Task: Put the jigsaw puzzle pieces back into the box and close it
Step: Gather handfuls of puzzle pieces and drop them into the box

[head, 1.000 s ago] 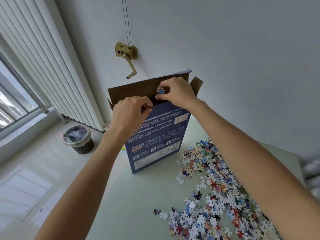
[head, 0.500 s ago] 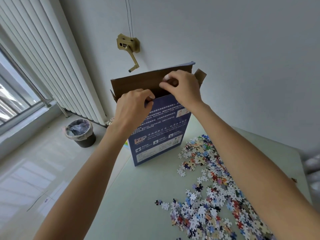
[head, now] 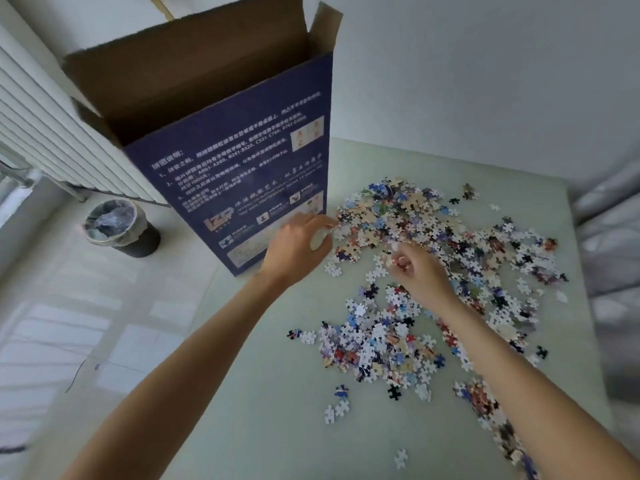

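A tall blue puzzle box (head: pixel 242 150) stands upright at the back left of the pale green table (head: pixel 259 393), its top flaps open and its brown inside showing. Loose jigsaw pieces (head: pixel 415 216) lie spread across the right half of the table, with a second cluster (head: pixel 374 341) nearer to me. My left hand (head: pixel 298 244) is low in front of the box's bottom right corner, fingers loosely curved and fingertips at the edge of the pile. My right hand (head: pixel 415 268) lies on the pile, its fingers curled around a few pieces.
A lined black waste bin (head: pixel 117 226) stands on the floor to the left, below a white radiator (head: pixel 52 133). The table's left edge runs just beside the box. Grey fabric (head: pixel 609 237) lies past the table's right edge. A white wall rises behind.
Both hands have dropped from the box's open top down to the table. The view has tilted down, and the right hand now gathers pieces from the pile.
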`<state>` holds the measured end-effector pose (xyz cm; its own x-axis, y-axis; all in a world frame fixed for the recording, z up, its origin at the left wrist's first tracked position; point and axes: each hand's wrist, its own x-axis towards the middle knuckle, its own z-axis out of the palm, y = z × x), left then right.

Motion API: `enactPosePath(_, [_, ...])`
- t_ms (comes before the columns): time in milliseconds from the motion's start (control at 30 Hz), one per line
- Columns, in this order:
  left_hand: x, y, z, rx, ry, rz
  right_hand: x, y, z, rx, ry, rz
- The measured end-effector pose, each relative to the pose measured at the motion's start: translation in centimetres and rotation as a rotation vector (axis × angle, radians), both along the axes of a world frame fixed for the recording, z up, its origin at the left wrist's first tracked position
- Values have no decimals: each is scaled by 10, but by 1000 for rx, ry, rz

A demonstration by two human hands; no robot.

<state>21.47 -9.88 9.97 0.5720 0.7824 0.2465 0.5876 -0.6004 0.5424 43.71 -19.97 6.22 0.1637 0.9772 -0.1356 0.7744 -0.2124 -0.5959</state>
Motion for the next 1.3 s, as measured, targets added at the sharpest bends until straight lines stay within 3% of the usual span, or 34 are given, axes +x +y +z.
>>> enactPosePath(100, [22,16,-44,-271,186,56,26,11,-12,-148,-67,79])
enactPosePath(200, [45,35,-82,-408,401,82,52,33,-25,-175,-137,118])
enactPosePath(433, [96,73,-120,-397,487,183,78,99,-75,-159,-119,128])
enactPosePath(633, [91,84,-144,-351,638,91,62,145,-113,-285,-272,204])
enactPosePath(867, [65,34,-139,-317,659,-53,23,74,-111,-243,-339,401])
enactPosePath(1100, [39,-29,-134,-409,532,-94,-10,-31,-99,-268,-236,335])
enactPosePath(1300, [34,-38,-128,-491,510,-94,-9,-19,-86,-165,-173,73])
